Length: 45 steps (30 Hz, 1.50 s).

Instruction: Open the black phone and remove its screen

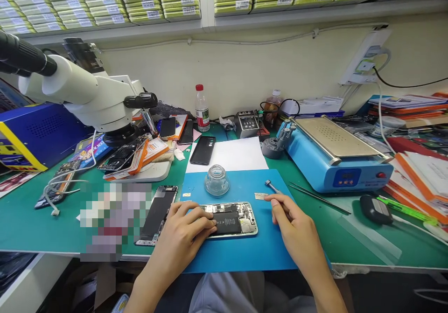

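Note:
An opened phone lies on a blue mat, its black battery and circuit boards exposed. My left hand covers its left end, bent fingers holding it against the mat; the thumb is mostly hidden. To the phone's right, my right hand is closed, thumb and index finger nearly together; whatever may be between them is too small to make out. Just beyond those fingertips are a small metal plate and a small grey part with a thin strip. A detached phone screen lies left of my left hand.
Behind the phone stands a glass jar. Tweezers and a blue heating machine are on the right. A microscope leans in from the left. A black phone case lies by white paper; a bottle stands behind.

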Available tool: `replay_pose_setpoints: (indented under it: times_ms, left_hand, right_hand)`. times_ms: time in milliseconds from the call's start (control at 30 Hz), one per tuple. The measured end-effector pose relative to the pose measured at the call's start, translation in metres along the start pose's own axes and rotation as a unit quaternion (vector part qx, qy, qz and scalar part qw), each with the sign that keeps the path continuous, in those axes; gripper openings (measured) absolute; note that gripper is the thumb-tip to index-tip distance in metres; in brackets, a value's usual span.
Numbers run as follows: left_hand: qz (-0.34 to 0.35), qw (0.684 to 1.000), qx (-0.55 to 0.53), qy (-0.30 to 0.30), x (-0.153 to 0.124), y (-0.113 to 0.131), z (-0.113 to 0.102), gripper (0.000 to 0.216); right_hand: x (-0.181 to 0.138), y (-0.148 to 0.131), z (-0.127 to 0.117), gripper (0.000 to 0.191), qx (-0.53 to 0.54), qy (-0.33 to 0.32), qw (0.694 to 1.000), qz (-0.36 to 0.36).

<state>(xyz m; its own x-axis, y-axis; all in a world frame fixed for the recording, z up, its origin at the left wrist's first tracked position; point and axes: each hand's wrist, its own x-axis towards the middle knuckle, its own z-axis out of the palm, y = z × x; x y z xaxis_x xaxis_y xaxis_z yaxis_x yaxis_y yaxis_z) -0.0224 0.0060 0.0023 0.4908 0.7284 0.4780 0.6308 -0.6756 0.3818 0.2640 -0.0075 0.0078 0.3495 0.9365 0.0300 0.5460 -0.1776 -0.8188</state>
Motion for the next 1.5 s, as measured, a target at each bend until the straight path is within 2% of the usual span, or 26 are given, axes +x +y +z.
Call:
replay_pose_setpoints:
  times_ms: [167,367,567,767,1267,1500]
  left_hand:
    - [-0.007,1.000,-0.009,0.001,-0.002,0.000,0.002,0.014]
    - [-0.015,0.999,0.013,0.047,-0.007,0.005,0.003,0.013]
    - [-0.015,0.997,0.067,0.043,-0.006,0.008,0.002,0.019]
    - [0.016,0.994,0.103,0.020,-0.001,0.010,0.003,0.025]
    - [0.003,0.995,0.095,0.020,0.000,0.010,0.005,0.026]
    - [-0.009,0.997,0.057,0.042,-0.003,0.008,0.007,0.021]
  right_hand:
    - [0.001,0.001,0.001,0.049,0.001,0.000,1.000,-0.007]
    - [0.001,-0.002,-0.002,0.048,0.005,0.000,1.000,-0.018]
    - [0.002,-0.004,-0.001,0.044,0.012,0.009,1.000,-0.017]
    - [0.001,-0.004,-0.002,0.045,0.005,0.009,1.000,-0.013]
    - [0.002,-0.002,-0.001,0.043,0.009,0.012,1.000,-0.018]
    - [0.000,-0.002,0.000,0.044,-0.004,0.017,1.000,-0.017]
